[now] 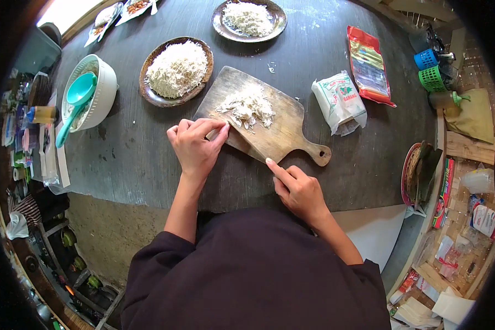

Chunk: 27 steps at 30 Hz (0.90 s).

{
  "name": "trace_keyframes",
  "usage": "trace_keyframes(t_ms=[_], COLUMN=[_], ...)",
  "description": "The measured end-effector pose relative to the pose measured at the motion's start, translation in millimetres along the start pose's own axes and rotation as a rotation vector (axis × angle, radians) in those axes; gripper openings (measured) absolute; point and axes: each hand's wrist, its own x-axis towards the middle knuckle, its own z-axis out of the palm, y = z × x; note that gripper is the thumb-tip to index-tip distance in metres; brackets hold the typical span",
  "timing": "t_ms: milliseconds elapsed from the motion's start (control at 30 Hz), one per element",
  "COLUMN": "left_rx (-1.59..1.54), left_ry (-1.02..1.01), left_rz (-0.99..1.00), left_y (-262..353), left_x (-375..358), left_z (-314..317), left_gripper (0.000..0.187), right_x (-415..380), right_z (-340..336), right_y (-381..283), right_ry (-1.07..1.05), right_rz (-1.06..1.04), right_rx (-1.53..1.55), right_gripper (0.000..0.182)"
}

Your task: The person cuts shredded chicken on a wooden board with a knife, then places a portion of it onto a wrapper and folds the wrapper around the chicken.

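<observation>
One wooden cutting board (pixel 269 124) lies at an angle on the dark round table (pixel 137 154), handle twd the person's right. On it, one loose pile of pale shreds (pixel 246 105), upper half of the board.

Left hand (pixel 195 148) sits at the board's near-left edge, fingers curled in & pressed together, thumb tip touching the board edge; can't tell if anything is pinched under them. Right hand (pixel 300 190) is just below the board's lower edge, index finger stretched out straight w/ its tip touching the edge, other fingers folded in; holds nothing visible.

Counted around it:
- 2 brown plates heaped w/ the same pale shreds: one (pixel 177 70) just beside the board's top-left corner, one (pixel 249 19) farther back, well apart
- 1 white bowl (pixel 93 91) at left, w/ 1 teal scoop (pixel 77 102) resting in it
- 2 packets right of the board: 1 white bag (pixel 340 102), near the board; 1 red-and-yellow pack (pixel 368 66) just beside it
- 2 small plastic baskets at far right, 1 blue (pixel 426 59), 1 green (pixel 433 78)
- 1 bottle w/ green cap (pixel 448 99) near the baskets
- 2 trays of food at the far edge top left (pixel 121 12), contents too small to tell

Shelves on both sides hold mixed packets, too cluttered to count
</observation>
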Motion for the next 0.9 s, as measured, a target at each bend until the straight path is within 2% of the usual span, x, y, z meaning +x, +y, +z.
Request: trace_keyframes(t_ms=[900], left_rx=[-0.013], left_ry=[-0.026], left_rz=[-0.022], left_y=[0], left_x=[1], left_z=[-1], left_gripper=[0.009], right_x=[11], right_z=[2], right_y=[-2], right_ry=[-0.022], right_rz=[-0.008], right_rx=[0.028], right_gripper=[0.054])
